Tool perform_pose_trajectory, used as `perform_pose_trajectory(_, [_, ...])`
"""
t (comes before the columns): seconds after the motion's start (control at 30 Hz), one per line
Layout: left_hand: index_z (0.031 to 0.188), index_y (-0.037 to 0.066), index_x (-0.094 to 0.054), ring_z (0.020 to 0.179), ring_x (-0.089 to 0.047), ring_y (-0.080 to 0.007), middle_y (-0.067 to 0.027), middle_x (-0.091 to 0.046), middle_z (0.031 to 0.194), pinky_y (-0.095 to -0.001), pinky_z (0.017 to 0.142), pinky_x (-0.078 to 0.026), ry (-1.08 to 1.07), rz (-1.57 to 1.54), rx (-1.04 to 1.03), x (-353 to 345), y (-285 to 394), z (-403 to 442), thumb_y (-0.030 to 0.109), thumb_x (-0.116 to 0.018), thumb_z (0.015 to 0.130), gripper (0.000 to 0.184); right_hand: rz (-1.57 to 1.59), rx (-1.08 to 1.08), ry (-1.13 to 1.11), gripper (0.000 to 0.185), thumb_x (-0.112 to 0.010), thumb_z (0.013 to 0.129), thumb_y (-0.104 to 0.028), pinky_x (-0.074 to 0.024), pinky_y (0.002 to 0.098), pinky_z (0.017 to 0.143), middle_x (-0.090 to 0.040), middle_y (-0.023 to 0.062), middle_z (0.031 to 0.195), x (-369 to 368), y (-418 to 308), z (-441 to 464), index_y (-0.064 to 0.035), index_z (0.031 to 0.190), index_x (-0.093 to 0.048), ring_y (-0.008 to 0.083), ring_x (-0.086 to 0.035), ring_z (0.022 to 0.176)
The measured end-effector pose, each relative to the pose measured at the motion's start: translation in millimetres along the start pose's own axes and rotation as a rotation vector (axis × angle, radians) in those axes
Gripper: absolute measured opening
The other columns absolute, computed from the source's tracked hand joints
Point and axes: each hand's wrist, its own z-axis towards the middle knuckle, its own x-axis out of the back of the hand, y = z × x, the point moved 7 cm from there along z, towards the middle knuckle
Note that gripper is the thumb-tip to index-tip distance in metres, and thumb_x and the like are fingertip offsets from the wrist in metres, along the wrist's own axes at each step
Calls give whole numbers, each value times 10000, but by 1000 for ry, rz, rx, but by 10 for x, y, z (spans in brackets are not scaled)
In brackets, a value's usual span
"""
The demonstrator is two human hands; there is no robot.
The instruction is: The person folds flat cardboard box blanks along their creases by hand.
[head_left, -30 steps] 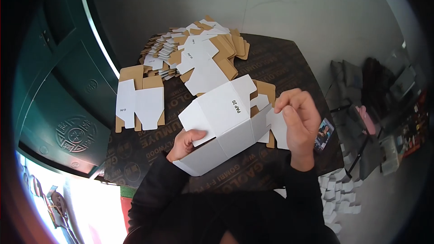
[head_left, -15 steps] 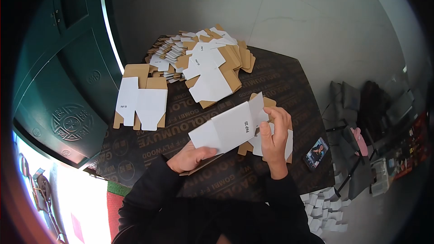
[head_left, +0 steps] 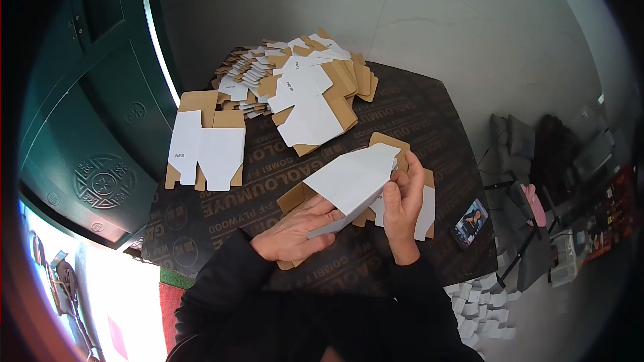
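Both hands hold a partly opened cardboard box (head_left: 352, 177), white outside and brown inside, above the front of the table. At its open left end, my left hand (head_left: 302, 229) has its fingers partly inside, with the thumb along the lower edge. My right hand (head_left: 404, 208) grips the far right end by its flaps, fingers curled and thumb below. Beneath the held box, another flat box blank (head_left: 424, 218) lies on the table, partly covered by the box and my right hand.
A big heap of flat box blanks (head_left: 308, 104) sits at the back of the dark printed table (head_left: 268, 188). One flattened box (head_left: 221, 151) lies at the left. A phone (head_left: 471, 223) rests at the right edge. Many white boxes (head_left: 486, 312) lie on the floor; a green door (head_left: 100, 127) stands left.
The box has turned and been squeezed from flat into an open tube shape, its printed side now facing away. My left fingers have moved into its left end.
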Motion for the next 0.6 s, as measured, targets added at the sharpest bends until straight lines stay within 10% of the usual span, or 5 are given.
perform_pose_trajectory(0.4, [1416,45,-344,1311,-280,-403,-190,-237,1495,-514,1095,-211,-45,306,-94,-56,52,-6,303,-519,761,726,41,-10,-25,741,-608,813,-288,-389,374,864,-504,198,1033,-48,4,-13,5,1376,-227,257,-504,910])
perform_pose_trajectory(0.6, [1435,30,-311,1357,-249,-341,-187,-274,1483,-460,1097,-204,-166,-192,191,-108,-80,-100,480,-587,741,872,24,-33,-48,695,-587,796,-222,-387,387,868,-496,198,1060,-130,-23,-42,10,1345,-230,257,-501,918])
